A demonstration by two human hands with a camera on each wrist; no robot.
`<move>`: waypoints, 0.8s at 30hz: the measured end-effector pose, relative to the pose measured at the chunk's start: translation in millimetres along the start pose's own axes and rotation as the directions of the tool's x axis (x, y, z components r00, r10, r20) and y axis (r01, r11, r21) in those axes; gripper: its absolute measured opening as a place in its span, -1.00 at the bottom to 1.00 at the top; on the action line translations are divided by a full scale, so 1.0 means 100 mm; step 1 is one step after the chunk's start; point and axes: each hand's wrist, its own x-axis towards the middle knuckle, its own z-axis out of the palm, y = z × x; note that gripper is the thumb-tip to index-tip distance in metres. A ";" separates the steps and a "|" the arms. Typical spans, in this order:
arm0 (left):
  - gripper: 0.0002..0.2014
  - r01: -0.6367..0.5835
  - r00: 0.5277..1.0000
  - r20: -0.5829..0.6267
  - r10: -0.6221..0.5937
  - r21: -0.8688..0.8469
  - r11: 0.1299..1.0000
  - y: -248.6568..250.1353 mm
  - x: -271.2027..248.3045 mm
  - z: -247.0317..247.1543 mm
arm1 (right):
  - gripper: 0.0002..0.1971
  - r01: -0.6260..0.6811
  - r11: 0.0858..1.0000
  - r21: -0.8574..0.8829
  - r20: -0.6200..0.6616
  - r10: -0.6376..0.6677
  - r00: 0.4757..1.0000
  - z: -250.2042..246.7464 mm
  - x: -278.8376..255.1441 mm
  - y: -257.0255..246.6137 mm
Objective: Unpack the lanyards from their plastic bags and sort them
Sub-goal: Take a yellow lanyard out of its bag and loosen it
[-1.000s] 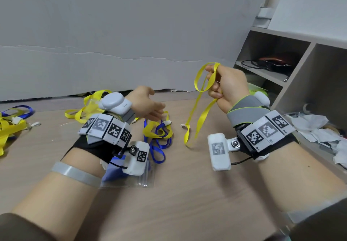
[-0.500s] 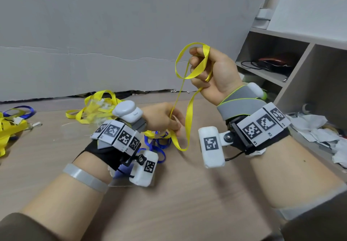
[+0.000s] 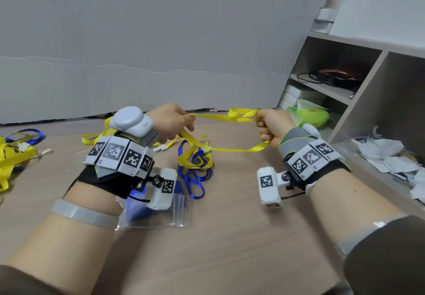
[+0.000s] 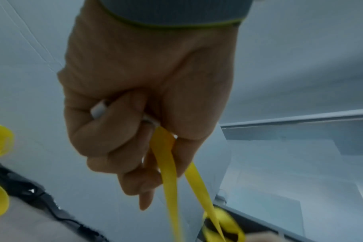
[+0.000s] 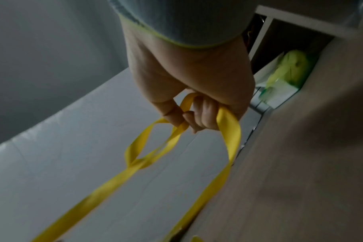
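my left hand (image 3: 171,120) and right hand (image 3: 273,125) both fisted on the flat yellow ribbon lanyard (image 3: 220,116), now pulled level above the wooden table (image 3: 230,237) at 12 o'clock, no longer raised. ready for the yellow pile (image 3: 11,156) at 9 o'clock.

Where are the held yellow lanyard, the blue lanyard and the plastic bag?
yellow lanyard (image 3: 220,117), head view, strap stretched between the hands.
blue lanyard (image 3: 195,183), head view, loop on the table.
plastic bag (image 3: 181,214), head view, clear right part.
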 end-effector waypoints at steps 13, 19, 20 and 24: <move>-0.76 -0.086 0.996 -0.033 0.087 0.011 0.996 -0.18 0.01 -0.25 | -0.63 -0.191 0.981 0.017 -0.220 0.190 0.957 -0.13 0.04 -0.03; -0.82 -0.120 0.993 -0.017 0.120 -0.002 0.993 -0.11 -0.02 -0.17 | -0.70 -0.138 0.921 -0.365 -0.137 0.094 0.986 0.00 -0.09 -0.14; -0.81 -0.121 0.993 -0.017 0.121 -0.006 0.993 -0.10 -0.02 -0.16 | -0.69 -0.133 0.932 -0.336 -0.104 0.104 0.989 0.03 -0.13 -0.15; -0.80 -0.096 0.995 -0.013 0.095 -0.024 0.995 -0.08 -0.02 -0.12 | -0.72 -0.091 0.929 -0.359 0.100 0.136 0.986 0.23 -0.30 -0.19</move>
